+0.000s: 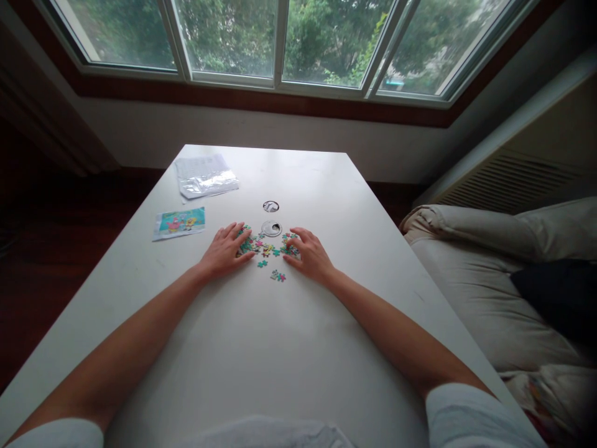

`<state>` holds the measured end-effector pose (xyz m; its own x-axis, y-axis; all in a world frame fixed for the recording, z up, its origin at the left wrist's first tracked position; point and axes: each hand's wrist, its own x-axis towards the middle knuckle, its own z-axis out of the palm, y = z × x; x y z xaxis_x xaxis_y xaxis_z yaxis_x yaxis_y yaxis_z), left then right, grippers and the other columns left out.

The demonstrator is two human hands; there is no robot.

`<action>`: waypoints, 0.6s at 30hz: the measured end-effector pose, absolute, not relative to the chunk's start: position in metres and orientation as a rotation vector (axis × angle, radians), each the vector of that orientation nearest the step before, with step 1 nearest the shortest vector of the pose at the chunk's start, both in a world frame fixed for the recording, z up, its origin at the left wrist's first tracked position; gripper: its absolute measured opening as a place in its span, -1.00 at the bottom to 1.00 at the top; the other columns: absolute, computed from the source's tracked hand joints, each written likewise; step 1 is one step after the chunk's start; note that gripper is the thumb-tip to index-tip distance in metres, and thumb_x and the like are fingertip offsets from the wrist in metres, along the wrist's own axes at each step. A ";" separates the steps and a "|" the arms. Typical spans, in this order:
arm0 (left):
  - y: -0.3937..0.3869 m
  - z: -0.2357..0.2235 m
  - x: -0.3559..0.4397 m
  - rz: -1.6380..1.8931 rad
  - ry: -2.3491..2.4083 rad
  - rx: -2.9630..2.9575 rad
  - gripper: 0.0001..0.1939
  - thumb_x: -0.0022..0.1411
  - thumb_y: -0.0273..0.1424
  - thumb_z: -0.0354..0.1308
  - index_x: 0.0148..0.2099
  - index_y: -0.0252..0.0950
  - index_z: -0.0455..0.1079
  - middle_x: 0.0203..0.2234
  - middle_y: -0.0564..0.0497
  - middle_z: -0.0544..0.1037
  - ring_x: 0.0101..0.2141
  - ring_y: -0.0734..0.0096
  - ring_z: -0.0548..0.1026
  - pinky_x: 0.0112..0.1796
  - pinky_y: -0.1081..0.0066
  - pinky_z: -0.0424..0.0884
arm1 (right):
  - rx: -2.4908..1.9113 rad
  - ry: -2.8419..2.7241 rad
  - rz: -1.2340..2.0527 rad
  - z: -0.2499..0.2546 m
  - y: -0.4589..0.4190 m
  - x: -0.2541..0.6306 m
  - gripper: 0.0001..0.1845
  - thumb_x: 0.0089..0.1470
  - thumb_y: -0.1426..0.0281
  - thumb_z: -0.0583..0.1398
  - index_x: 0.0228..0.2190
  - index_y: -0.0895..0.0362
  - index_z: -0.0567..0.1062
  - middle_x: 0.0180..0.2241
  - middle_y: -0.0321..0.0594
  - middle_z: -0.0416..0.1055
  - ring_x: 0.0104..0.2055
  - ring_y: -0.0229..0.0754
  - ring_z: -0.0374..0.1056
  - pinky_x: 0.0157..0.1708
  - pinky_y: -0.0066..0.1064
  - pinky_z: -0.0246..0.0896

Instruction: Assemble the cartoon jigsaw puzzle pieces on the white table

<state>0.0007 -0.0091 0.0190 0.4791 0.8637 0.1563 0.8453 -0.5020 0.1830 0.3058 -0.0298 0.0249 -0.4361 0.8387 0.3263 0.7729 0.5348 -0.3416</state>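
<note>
A loose heap of small, colourful jigsaw puzzle pieces lies on the white table. My left hand rests at the heap's left side, fingers spread and touching pieces. From the right, my right hand cups the other side with its fingers apart and slightly curved; some pieces are partly hidden beneath its fingers. A few pieces sit apart, nearer to me. Just beyond the heap is a round, silvery tin lid or disc, with a smaller dark-rimmed round item behind it.
On the table's left lie a printed cartoon picture sheet and a clear plastic bag with papers. A light sofa with a dark cushion stands along the right side. Past the far edge are a wall and a window.
</note>
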 end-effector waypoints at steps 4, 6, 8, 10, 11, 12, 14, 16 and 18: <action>-0.012 0.021 0.006 0.365 1.476 2.643 -0.34 0.39 0.01 0.00 0.42 -0.12 0.13 0.43 -0.10 0.06 0.41 -0.02 -0.03 0.34 -0.08 -0.03 | -1.313 -2.294 0.214 0.024 -0.030 0.300 -0.75 0.19 0.22 0.25 -0.12 0.04 0.52 0.23 -0.07 0.27 0.30 0.05 0.13 0.28 0.00 0.10; -0.014 0.023 0.009 0.386 1.431 2.662 -0.36 0.39 -0.03 0.03 0.42 -0.11 0.14 0.43 -0.10 0.06 0.41 -0.02 -0.03 0.34 -0.09 -0.04 | -1.327 -2.271 0.230 0.023 -0.029 0.299 -0.72 0.18 0.22 0.26 -0.09 0.03 0.52 0.22 -0.07 0.29 0.28 0.05 0.16 0.26 -0.01 0.14; -0.017 0.025 0.013 0.419 1.371 2.695 -0.39 0.39 -0.07 0.05 0.39 -0.11 0.18 0.42 -0.09 0.08 0.40 -0.01 -0.01 0.35 -0.11 -0.04 | -1.334 -2.257 0.233 0.022 -0.028 0.299 -0.71 0.17 0.23 0.26 -0.08 0.02 0.52 0.21 -0.07 0.30 0.26 0.05 0.18 0.25 -0.01 0.16; -0.020 0.027 0.017 0.451 1.288 2.734 -0.45 0.38 -0.11 0.07 0.35 -0.11 0.25 0.41 -0.08 0.10 0.39 0.00 0.01 0.35 -0.09 -0.02 | -1.322 -2.259 0.227 0.021 -0.027 0.298 -0.76 0.18 0.23 0.26 -0.13 0.02 0.53 0.19 -0.09 0.31 0.26 0.05 0.19 0.24 -0.01 0.16; -0.021 0.029 0.019 0.461 1.244 2.752 -0.47 0.39 -0.13 0.08 0.33 -0.12 0.28 0.41 -0.07 0.12 0.39 0.01 0.03 0.35 -0.08 0.01 | -1.314 -2.261 0.223 0.021 -0.027 0.298 -0.79 0.18 0.24 0.26 -0.16 0.02 0.54 0.18 -0.10 0.32 0.25 0.04 0.19 0.24 -0.01 0.17; -0.023 0.030 0.022 0.464 1.201 2.767 -0.50 0.39 -0.15 0.08 0.31 -0.12 0.31 0.40 -0.06 0.13 0.38 0.01 0.04 0.34 -0.07 0.03 | -1.308 -2.262 0.218 0.021 -0.027 0.298 -0.82 0.19 0.24 0.26 -0.18 0.02 0.54 0.18 -0.10 0.33 0.25 0.04 0.19 0.23 -0.02 0.17; -0.026 0.032 0.025 0.460 1.133 2.787 -0.54 0.39 -0.19 0.09 0.28 -0.12 0.34 0.39 -0.06 0.16 0.37 0.02 0.07 0.33 -0.06 0.07 | -1.297 -2.261 0.210 0.020 -0.027 0.297 -0.84 0.20 0.24 0.26 -0.21 0.03 0.54 0.17 -0.10 0.34 0.25 0.03 0.19 0.23 -0.03 0.17; -0.028 0.034 0.028 0.457 1.094 2.794 -0.56 0.39 -0.23 0.09 0.27 -0.12 0.35 0.38 -0.05 0.18 0.37 0.01 0.09 0.32 -0.08 0.10 | -1.285 -2.258 0.201 0.019 -0.026 0.297 -0.84 0.20 0.23 0.26 -0.22 0.03 0.54 0.15 -0.09 0.35 0.25 0.03 0.19 0.22 -0.04 0.18; -0.029 0.035 0.029 0.462 1.075 2.798 -0.57 0.39 -0.24 0.09 0.26 -0.11 0.36 0.38 -0.05 0.19 0.36 0.00 0.10 0.31 -0.09 0.12 | -1.270 -2.253 0.192 0.017 -0.025 0.297 -0.83 0.20 0.23 0.26 -0.20 0.03 0.54 0.14 -0.09 0.37 0.25 0.03 0.20 0.22 -0.04 0.18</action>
<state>0.0293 -0.0286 0.0349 0.7032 0.6687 0.2415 0.6355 -0.7435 0.2081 0.2971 -0.0251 0.0175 -0.4088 0.8273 0.3853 0.7500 0.5451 -0.3747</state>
